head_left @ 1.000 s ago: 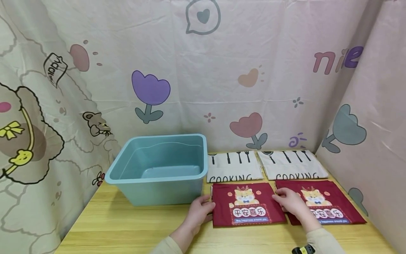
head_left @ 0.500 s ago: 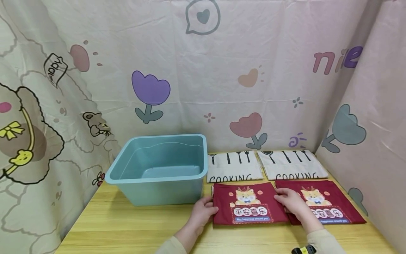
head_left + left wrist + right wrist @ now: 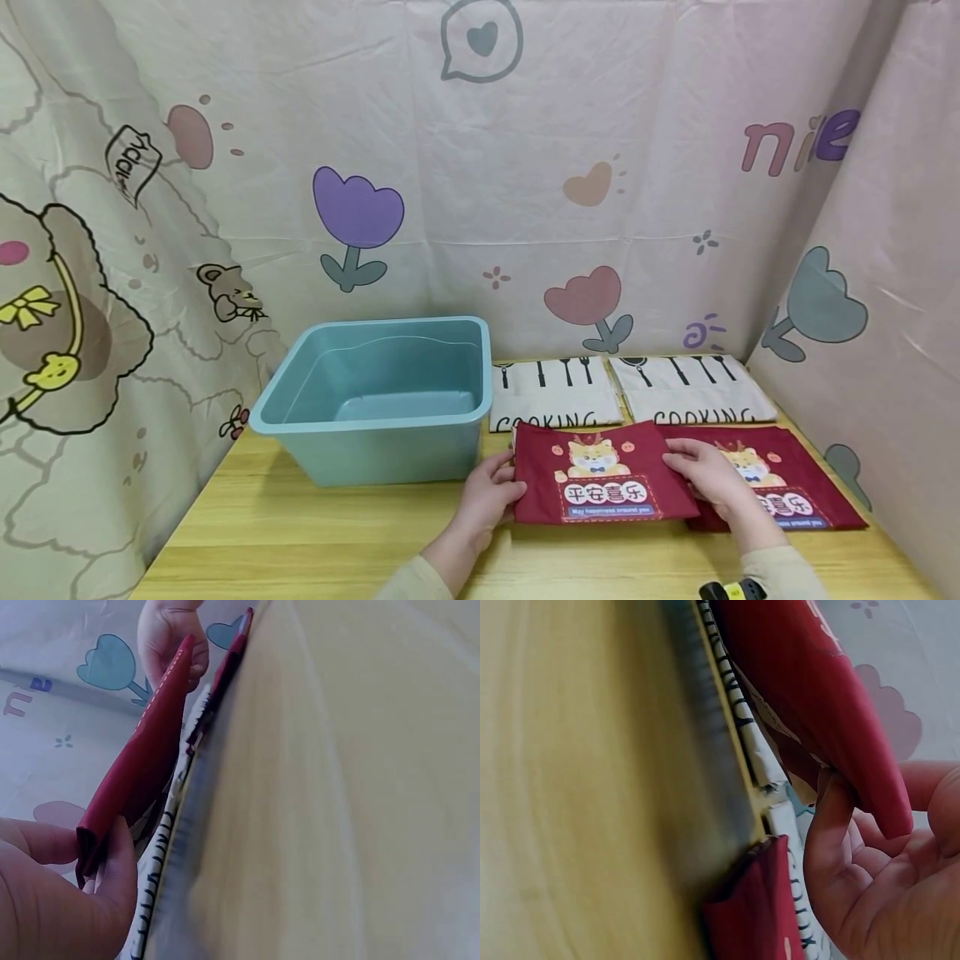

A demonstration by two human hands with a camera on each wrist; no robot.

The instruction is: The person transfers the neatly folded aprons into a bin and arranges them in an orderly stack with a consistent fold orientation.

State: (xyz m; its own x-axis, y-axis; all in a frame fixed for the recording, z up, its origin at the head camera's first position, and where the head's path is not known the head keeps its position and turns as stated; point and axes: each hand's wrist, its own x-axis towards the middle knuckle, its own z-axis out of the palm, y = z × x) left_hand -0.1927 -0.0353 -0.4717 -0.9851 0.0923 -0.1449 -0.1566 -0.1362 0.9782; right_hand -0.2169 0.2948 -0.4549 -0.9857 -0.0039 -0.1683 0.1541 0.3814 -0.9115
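Between my two hands is a folded dark red cloth [image 3: 536, 475] with a cartoon animal and lettering printed on it. My left hand [image 3: 486, 500] pinches its left edge, thumb on one side and fingers on the other, as the left wrist view shows on the cloth [image 3: 135, 776]. At the opposite edge my right hand [image 3: 712, 479] pinches the cloth [image 3: 825, 705] likewise. The wrist views show it raised off the table and tilted. A second, matching red cloth [image 3: 817, 475] lies on the table to the right, partly hidden by my right hand and the held cloth.
A light blue plastic tub [image 3: 367, 454] stands left of the cloths, with nothing seen inside. Behind the red cloths lie two folded white cloths, a left one [image 3: 555, 400] and a right one [image 3: 693, 400], printed with utensils. A patterned curtain [image 3: 480, 167] surrounds the wooden table [image 3: 315, 542].
The left red cloth has come up off the table and shifted slightly right, held by both hands. The tub and the other cloths have stayed in place.
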